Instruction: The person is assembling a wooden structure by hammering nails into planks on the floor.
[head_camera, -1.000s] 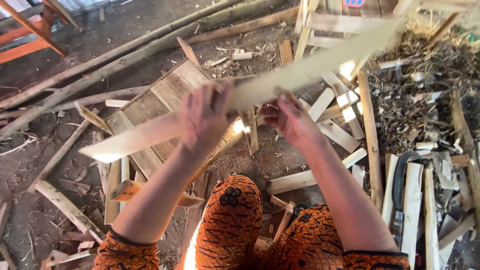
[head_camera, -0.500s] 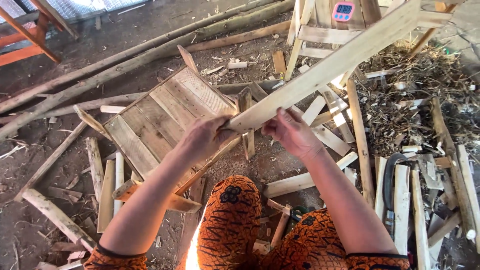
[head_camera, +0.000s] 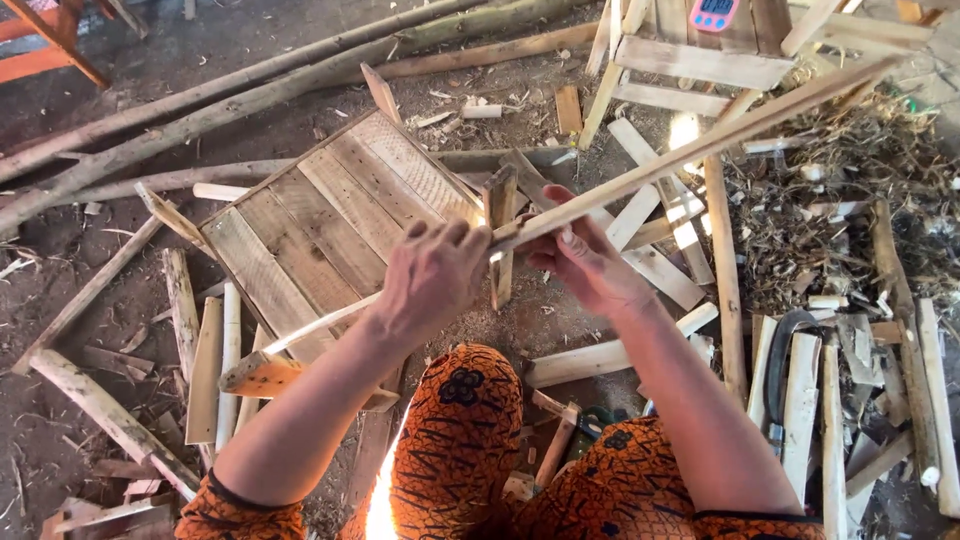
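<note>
together left hand (head_camera: 432, 275) and right hand (head_camera: 580, 255) grip a long wooden slat (head_camera: 690, 150).

We see a pale, rough-sawn wooden slat (head_camera: 700, 145), a matt weathered plank panel (head_camera: 330, 220), bark-covered poles (head_camera: 250, 85) and patterned orange cloth (head_camera: 460, 440).

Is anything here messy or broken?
Yes. Wood offcuts and shavings lie scattered over the dirt ground, pointing every way. The left hand and right hand hold a long slat.
</note>
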